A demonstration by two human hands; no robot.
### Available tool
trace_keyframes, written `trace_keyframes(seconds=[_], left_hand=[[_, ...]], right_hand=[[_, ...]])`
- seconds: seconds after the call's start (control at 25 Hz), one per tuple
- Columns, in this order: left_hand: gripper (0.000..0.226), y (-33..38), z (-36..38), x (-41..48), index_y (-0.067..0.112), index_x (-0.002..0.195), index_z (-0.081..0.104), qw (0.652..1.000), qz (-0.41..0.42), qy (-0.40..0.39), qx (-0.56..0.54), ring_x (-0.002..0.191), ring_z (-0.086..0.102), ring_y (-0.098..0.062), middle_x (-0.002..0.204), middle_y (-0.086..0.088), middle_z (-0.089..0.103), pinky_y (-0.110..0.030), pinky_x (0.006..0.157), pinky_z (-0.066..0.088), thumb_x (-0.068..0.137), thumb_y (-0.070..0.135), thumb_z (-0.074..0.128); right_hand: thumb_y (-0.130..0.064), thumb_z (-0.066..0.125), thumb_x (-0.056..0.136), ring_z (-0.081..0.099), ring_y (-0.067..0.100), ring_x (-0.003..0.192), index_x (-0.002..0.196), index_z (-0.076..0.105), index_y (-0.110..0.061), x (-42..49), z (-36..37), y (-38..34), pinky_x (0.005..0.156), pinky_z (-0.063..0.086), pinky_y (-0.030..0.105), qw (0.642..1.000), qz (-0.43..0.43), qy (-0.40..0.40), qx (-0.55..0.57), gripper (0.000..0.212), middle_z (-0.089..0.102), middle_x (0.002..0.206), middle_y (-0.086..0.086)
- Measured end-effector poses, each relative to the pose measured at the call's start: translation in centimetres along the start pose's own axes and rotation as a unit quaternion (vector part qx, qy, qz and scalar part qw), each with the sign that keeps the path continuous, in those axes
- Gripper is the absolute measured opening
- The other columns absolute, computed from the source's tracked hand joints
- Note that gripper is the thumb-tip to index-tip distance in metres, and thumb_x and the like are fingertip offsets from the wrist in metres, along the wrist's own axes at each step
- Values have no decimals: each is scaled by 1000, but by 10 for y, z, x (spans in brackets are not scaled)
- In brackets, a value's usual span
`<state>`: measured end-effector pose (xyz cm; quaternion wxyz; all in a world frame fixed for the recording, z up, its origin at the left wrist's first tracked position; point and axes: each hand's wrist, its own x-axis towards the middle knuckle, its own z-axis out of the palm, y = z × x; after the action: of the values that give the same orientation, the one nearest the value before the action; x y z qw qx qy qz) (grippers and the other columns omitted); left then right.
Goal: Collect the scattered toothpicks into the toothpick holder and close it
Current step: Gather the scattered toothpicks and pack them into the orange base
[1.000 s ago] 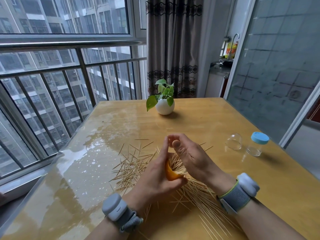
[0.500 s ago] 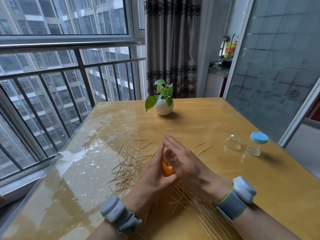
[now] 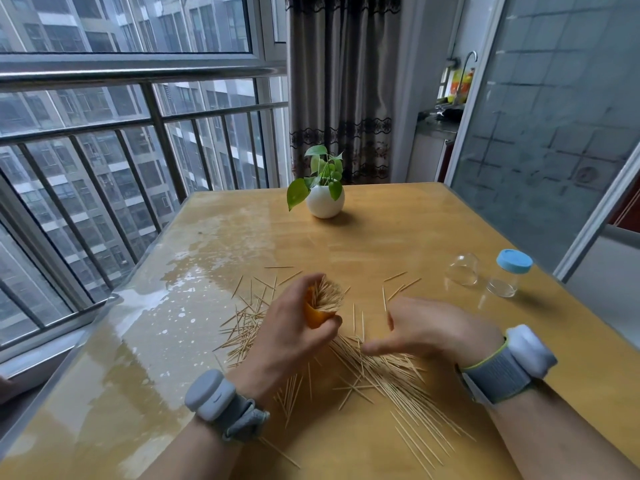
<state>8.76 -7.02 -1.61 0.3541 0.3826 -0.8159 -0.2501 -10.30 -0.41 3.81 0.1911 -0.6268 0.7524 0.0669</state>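
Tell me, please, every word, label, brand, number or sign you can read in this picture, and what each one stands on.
There is no readable text in this view.
The wristbands and the blue-capped jar show no print.
The orange toothpick holder in the left hand shows no label; most of it is covered.
The colourful packages by the far tap may carry print, but they are too small and blurred to read.

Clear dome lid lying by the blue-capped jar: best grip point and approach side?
Likely the rounded wall of the clear dome, pinched across its width from above. It lies on the table beside the blue-capped jar, so coming from the near-left side, where the right hand is free, avoids the jar. Its opening direction is unclear.
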Motion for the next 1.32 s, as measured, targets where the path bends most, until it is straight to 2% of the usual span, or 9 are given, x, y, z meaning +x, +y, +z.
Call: trace_keyframes(seconds=[0.16, 0.28, 0.48, 0.56, 0.68, 0.88, 1.0, 1.12, 1.32], left_hand=[[57, -1, 2, 0, 25, 126, 54, 1000, -15, 15, -23, 84, 62, -2, 97, 10, 63, -18, 70, 52, 75, 34, 78], [53, 0, 3, 0, 24, 122, 57, 999, -20, 20, -32, 81, 63, -3, 93, 10, 65, -17, 67, 52, 74, 32, 78], [52, 0, 3, -1, 23, 121, 58, 999, -19, 24, -36, 81, 63, -3, 92, 10, 65, -13, 67, 49, 74, 32, 79], [54, 1, 3, -2, 23, 122, 58, 999, -15, 24, -35, 82, 63, -2, 93, 11, 65, -12, 68, 48, 74, 32, 80], [55, 0, 3, -2, 23, 123, 57, 999, -9, 24, -30, 84, 63, -3, 95, 10, 64, -16, 70, 51, 74, 33, 80], [56, 0, 3, -2, 22, 125, 56, 999, 3, 19, -31, 86, 62, -1, 98, 11, 63, -18, 73, 53, 75, 35, 80], [58, 0, 4, -1, 23, 123, 58, 999, 7, 12, -38, 84, 62, 0, 97, 12, 64, -18, 71, 53, 73, 42, 79], [67, -1, 6, 0, 24, 125, 59, 999, 9, -1, -45, 88, 63, -1, 101, 12, 66, -22, 76, 55, 68, 54, 76], [68, 0, 11, -3, 24, 128, 58, 999, 21, -19, -42, 94, 61, 1, 107, 13, 65, -10, 78, 49, 70, 49, 80]], right_hand=[[-65, 73, 70, 54, 20, 71, 84, 62, -16, -3, 14, -21, 60, 41, 30, 995, -33, 15, -93, 52, 61, 80, -1], [-50, 74, 79, 47, 18, 63, 68, 54, -15, -2, 9, -20, 54, 34, 29, 997, -35, 13, -69, 42, 52, 71, -1], [-38, 70, 85, 61, 25, 88, 91, 68, -12, 7, 10, -11, 71, 47, 32, 997, -45, 48, -42, 27, 66, 94, 7], [-32, 67, 86, 62, 26, 85, 87, 66, -10, 10, 11, -9, 66, 46, 31, 996, -54, 54, -37, 22, 66, 90, 7], [-26, 62, 85, 54, 25, 73, 75, 61, -10, 14, 11, -7, 51, 35, 28, 995, -69, 61, -36, 18, 53, 73, 4], [-28, 61, 85, 48, 21, 64, 69, 59, -11, 26, 10, 8, 51, 34, 30, 994, -102, 41, 3, 24, 52, 67, 3], [-27, 63, 86, 46, 13, 56, 69, 61, -12, 30, 1, 24, 54, 37, 31, 982, -135, 59, 115, 24, 54, 62, -3], [-20, 63, 92, 43, 13, 50, 72, 61, -13, 25, -10, 33, 46, 33, 27, 918, -169, 81, 349, 21, 52, 57, -3], [-10, 54, 99, 31, 9, 47, 78, 54, -10, 20, -9, 11, 45, 26, 23, 736, -217, 199, 610, 21, 37, 56, -2]])
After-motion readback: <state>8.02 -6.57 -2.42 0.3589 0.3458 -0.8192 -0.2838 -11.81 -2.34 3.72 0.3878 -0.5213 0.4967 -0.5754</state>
